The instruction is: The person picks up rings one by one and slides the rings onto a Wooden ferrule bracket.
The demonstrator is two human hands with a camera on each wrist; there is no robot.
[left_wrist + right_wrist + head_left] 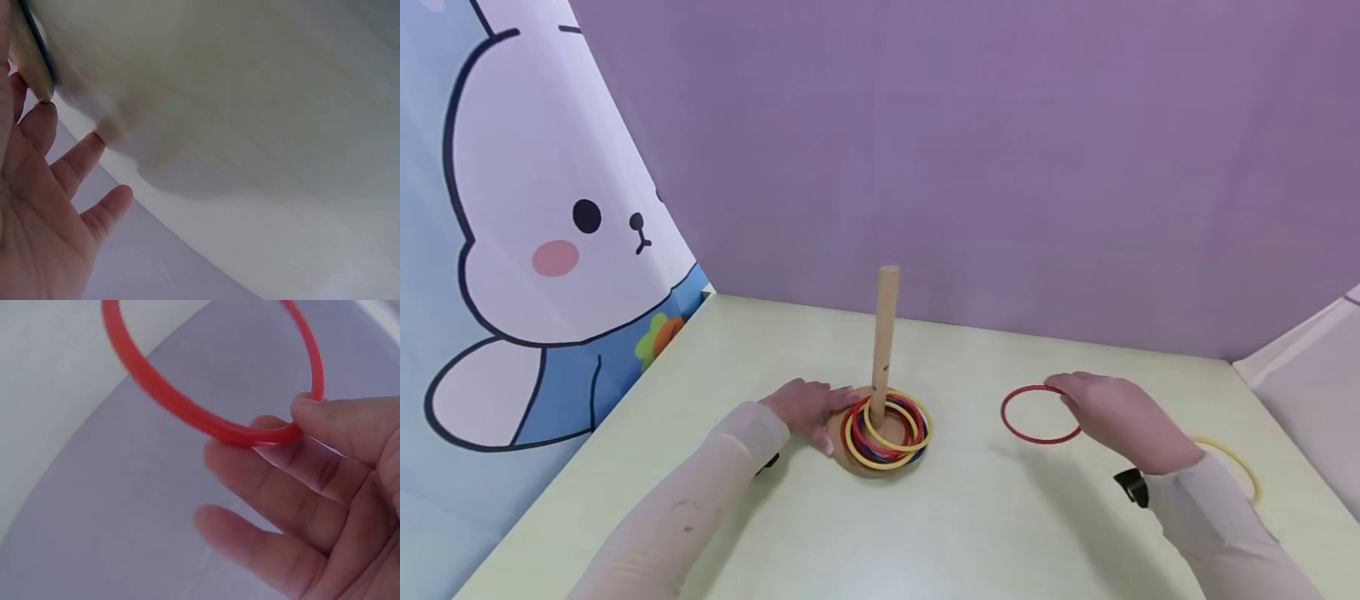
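A round wooden base (867, 472) with an upright wooden peg (886, 333) stands mid-table. Several thin rings (928, 421) in yellow, red and dark blue lie round the peg's foot. At the base's left edge rests my left hand (801, 408), fingers spread and touching it; the left wrist view shows fingertips against the wooden rim (30, 56). To the right of the peg, my right hand (1105, 417) pinches a red ring (1039, 441) between thumb and fingers above the table. The ring (169, 397) extends away from the fingertips in the right wrist view.
A yellow ring (1251, 475) lies on the table beyond my right forearm, partly hidden by it. Behind the pale table (970, 533) hangs a purple backdrop (1000, 167). A cloth with a cartoon figure (512, 208) borders the left side.
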